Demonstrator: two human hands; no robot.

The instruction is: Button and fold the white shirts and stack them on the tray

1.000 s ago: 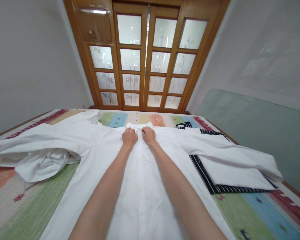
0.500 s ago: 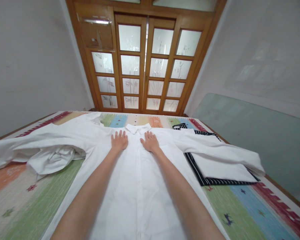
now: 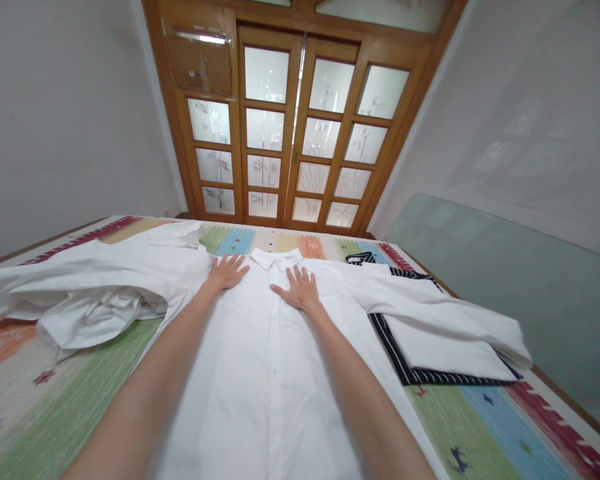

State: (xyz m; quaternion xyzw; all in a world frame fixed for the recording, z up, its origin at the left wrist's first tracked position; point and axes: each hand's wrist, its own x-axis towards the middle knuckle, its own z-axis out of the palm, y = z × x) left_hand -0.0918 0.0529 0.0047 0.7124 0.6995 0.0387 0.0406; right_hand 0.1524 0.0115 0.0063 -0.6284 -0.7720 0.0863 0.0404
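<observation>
Lying across the patterned cloth [image 3: 90, 373] in the head view, the white shirt [image 3: 245, 373] has been released at its collar [image 3: 261, 257], which was pinched a second ago. Each grip is now spread flat on its upper front, the left hand [image 3: 227, 272] moved outward, the right hand [image 3: 300, 288] nearer the middle; the collar seems settled.

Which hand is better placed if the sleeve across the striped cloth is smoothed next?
Probably the right hand: it rests palm down, fingers spread, nearer that sleeve. The left hand is farther off, beyond the collar.
</observation>
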